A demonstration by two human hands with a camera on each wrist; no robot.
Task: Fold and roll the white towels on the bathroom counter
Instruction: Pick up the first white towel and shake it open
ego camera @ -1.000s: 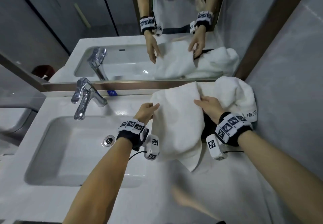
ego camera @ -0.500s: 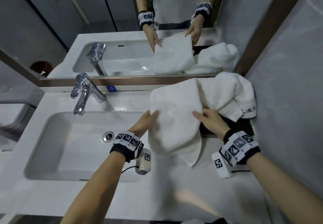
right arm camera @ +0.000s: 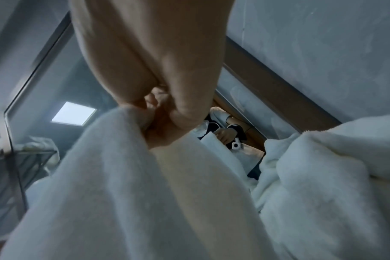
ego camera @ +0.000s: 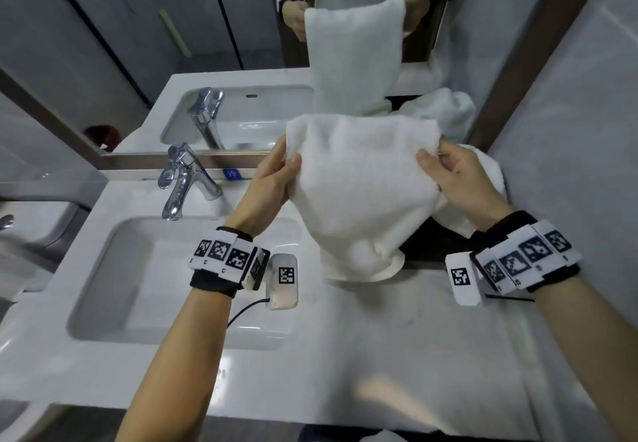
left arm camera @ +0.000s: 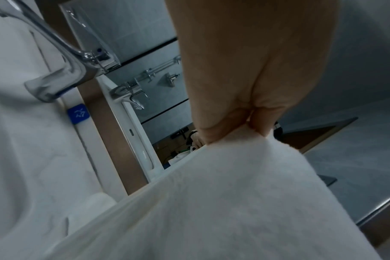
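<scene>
Since half a second ago the white towel (ego camera: 359,186) has come up off the tabletop (ego camera: 397,355): both hands have risen with its top edge, and only its lower end still touches the surface, bunched near the front of a dark tray (ego camera: 428,244). The left hand (ego camera: 267,187) pinches the towel's upper left corner, thumb on the near face and fingers (ego camera: 280,151) behind the cloth; the left wrist view shows the fingertips pressed together right at the cloth's edge (left arm camera: 234,158). The right hand (ego camera: 459,179) grips the upper right corner the same way, thumb in front, fingers curled round the hem; in the right wrist view the cloth (right arm camera: 114,176) hangs from that pinch. The towel hangs between the two hands as a broad, doubled panel, held just in front of the mirror (ego camera: 172,44). A second white towel (ego camera: 483,172) lies crumpled behind the right hand, against the wall. The chrome faucet (ego camera: 179,182) and the sink basin (ego camera: 172,286) lie to the left, apart from the cloth.
</scene>
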